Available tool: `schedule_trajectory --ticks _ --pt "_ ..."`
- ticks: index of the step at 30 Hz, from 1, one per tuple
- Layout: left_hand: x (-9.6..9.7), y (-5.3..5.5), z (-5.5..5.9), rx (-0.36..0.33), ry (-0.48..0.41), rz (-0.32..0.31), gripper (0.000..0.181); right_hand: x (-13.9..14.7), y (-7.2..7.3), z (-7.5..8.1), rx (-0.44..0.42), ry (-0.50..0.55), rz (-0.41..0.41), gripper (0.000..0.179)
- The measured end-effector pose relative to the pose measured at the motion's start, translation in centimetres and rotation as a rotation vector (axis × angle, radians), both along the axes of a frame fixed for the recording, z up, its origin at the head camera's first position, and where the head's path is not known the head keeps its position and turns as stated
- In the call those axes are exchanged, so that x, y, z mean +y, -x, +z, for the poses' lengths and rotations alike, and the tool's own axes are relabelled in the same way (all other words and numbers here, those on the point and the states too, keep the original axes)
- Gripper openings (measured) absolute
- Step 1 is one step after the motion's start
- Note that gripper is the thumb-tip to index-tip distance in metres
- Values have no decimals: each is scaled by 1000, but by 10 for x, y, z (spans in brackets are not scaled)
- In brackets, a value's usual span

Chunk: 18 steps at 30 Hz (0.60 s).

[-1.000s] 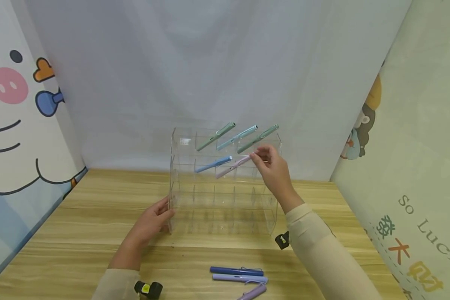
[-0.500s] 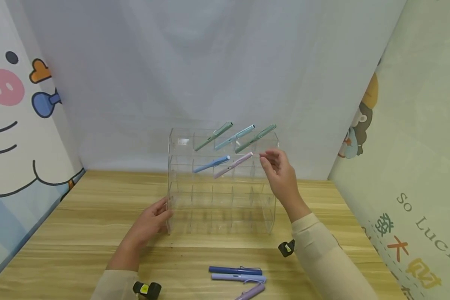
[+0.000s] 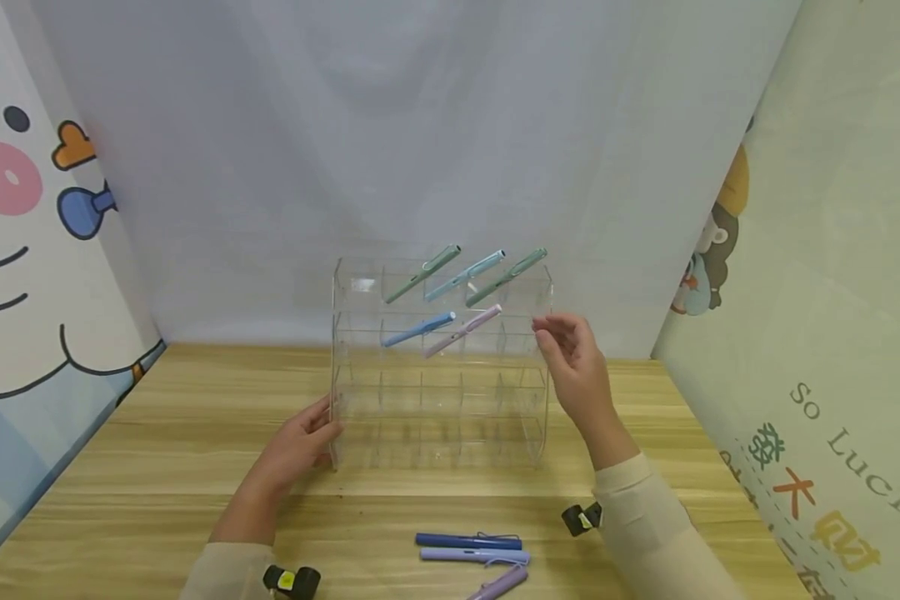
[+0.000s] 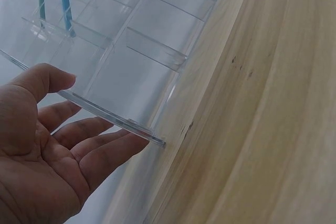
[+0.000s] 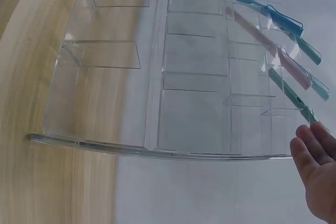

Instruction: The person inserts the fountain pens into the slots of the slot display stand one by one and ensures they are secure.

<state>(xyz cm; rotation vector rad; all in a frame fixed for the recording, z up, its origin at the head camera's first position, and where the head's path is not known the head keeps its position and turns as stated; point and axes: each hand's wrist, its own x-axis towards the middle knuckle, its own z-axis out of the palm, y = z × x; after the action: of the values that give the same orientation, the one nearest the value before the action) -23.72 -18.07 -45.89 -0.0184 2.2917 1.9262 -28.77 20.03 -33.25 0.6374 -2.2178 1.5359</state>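
Observation:
A clear acrylic pen rack [image 3: 438, 400] with tiered compartments stands on the table. My left hand [image 3: 296, 446] holds its left side panel, thumb at the front edge and fingers on the outer side. My right hand [image 3: 577, 362] is beside the rack's upper right edge, fingers loosely bent, holding nothing. A lilac pen [image 3: 463, 332] leans in the second tier, right of a blue pen [image 3: 418, 330]. Above them, the top tier bears a sage green pen [image 3: 423, 273], a light blue pen [image 3: 465, 276] and a darker green pen [image 3: 507, 277], all tilted.
In front of the rack lie a dark blue pen [image 3: 468, 542], a periwinkle pen [image 3: 474, 556] and a purple pen [image 3: 499, 583], partly cut off by the frame. A pale curtain [image 3: 435, 125] hangs behind the wooden table [image 3: 217, 375]. Printed cartoon panels flank both sides.
My right hand has let go of the lilac pen, which stays in the second tier, and has moved right and slightly down. The left hand keeps its place on the rack.

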Motion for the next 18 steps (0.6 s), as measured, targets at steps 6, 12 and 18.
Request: schedule_trajectory --ticks 6,12,18 --pt "0 0 1 2 2 6 73 14 -8 -16 32 97 49 33" --pt "0 1 0 5 5 5 72 26 -23 -25 59 130 91 29" --pt "0 1 0 9 13 -2 73 38 -40 -33 -76 -111 80 27"
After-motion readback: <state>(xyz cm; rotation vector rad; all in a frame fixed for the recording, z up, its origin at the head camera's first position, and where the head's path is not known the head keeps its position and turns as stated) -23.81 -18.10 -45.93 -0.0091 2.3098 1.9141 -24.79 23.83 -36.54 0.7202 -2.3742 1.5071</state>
